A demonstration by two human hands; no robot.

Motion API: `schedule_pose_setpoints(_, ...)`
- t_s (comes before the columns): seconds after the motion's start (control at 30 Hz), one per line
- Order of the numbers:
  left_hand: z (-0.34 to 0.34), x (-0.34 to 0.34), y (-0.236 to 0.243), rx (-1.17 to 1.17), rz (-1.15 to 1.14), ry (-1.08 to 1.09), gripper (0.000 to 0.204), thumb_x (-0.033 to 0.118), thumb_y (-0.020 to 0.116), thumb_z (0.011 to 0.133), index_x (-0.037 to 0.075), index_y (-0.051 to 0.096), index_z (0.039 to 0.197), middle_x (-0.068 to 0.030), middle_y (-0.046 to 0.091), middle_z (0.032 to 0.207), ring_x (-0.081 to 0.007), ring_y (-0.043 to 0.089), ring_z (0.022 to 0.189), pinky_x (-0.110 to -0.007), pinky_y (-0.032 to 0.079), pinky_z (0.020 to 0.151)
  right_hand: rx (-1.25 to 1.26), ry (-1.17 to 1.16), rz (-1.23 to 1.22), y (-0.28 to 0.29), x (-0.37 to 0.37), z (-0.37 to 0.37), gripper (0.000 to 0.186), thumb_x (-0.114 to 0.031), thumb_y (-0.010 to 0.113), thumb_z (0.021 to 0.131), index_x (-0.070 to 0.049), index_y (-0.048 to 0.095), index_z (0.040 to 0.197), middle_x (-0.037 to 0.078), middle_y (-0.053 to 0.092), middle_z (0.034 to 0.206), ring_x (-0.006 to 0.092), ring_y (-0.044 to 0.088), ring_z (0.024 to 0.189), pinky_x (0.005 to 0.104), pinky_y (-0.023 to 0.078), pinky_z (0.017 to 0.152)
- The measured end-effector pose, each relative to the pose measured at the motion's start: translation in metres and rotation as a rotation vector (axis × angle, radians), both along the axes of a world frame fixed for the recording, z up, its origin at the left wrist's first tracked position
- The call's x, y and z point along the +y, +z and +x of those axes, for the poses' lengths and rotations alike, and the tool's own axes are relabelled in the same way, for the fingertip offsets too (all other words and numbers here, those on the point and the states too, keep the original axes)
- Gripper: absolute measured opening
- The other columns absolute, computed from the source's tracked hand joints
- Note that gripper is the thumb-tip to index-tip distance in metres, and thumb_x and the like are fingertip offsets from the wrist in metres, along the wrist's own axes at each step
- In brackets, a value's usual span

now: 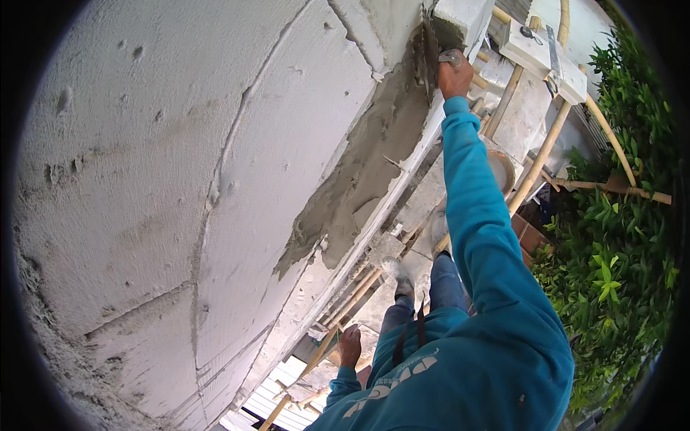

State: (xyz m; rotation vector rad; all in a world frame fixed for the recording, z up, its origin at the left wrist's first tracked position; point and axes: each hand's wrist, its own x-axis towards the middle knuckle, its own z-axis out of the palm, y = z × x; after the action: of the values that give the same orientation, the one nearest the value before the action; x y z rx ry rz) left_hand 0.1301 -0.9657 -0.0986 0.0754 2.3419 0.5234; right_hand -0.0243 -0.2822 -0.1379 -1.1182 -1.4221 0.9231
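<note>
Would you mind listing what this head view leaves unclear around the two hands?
- Trowel: blade edge-on against the mortar; right hand covers the handle.
- Left hand: small, far below; whether it grips the bamboo pole is unclear.
- Feet: partly hidden by knees.

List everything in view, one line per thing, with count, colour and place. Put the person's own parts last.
block wall: one, white-grey, fills the left and centre
mortar layer: one, grey, spread along the wall's top edge
notched trowel: one, grey metal, on the mortar at top centre
loose blocks: a few, white, top right on the scaffold
bamboo poles: several, tan, right of the wall
bucket: one, orange rim, behind the right arm
bushes: green, right side
right hand: one, grips the trowel's handle, blue sleeve
left hand: one, low at centre, whether it touches anything cannot be told
legs: two, blue jeans, grey shoes
</note>
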Motion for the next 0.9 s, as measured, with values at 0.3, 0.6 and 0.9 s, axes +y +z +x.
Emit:
schedule_pose_setpoints(0.3, -0.018, -0.035, -0.007, -0.029, -0.117, -0.011, 0.031, 0.024, 0.059, 0.088, 0.003, 0.069, 0.108, -0.0186, 0.069, 0.107, -0.0325, 0.065, 0.102, -0.039, 0.049, 0.09, 0.077, 0.117, -0.02, 0.011, -0.081, 0.008, 0.016, -0.012, 0.062, 0.077, -0.001, 0.066, 0.088, 0.014, 0.065, 0.074, 0.0207, 0.058, 0.069, 0.0354, 0.048, 0.069)
schedule_pose_setpoints(0.6, -0.043, -0.036, 0.014, -0.02, 0.035, 0.0, 0.034, 0.028, 0.057, 0.089, 0.002, 0.068, 0.109, -0.0185, 0.07, 0.102, -0.0335, 0.067, 0.095, -0.042, 0.051, 0.083, 0.154, 0.163, -0.152, 0.015, -0.184, 0.009, 0.014, -0.007, 0.062, 0.072, -0.001, 0.063, 0.085, 0.02, 0.064, 0.075, 0.037, 0.061, 0.07, 0.0385, 0.048, 0.067)
schedule_pose_setpoints(0.9, -0.047, -0.105, -0.007, -0.022, -0.067, -0.032, 0.034, 0.026, 0.06, 0.088, 0.002, 0.067, 0.111, -0.0195, 0.068, 0.109, -0.0335, 0.064, 0.104, -0.038, 0.049, 0.091, 0.205, 0.155, -0.196, 0.029, -0.276, 0.003, 0.016, -0.01, 0.068, 0.072, -0.003, 0.063, 0.085, 0.02, 0.065, 0.078, 0.0418, 0.063, 0.077, 0.0407, 0.049, 0.067)
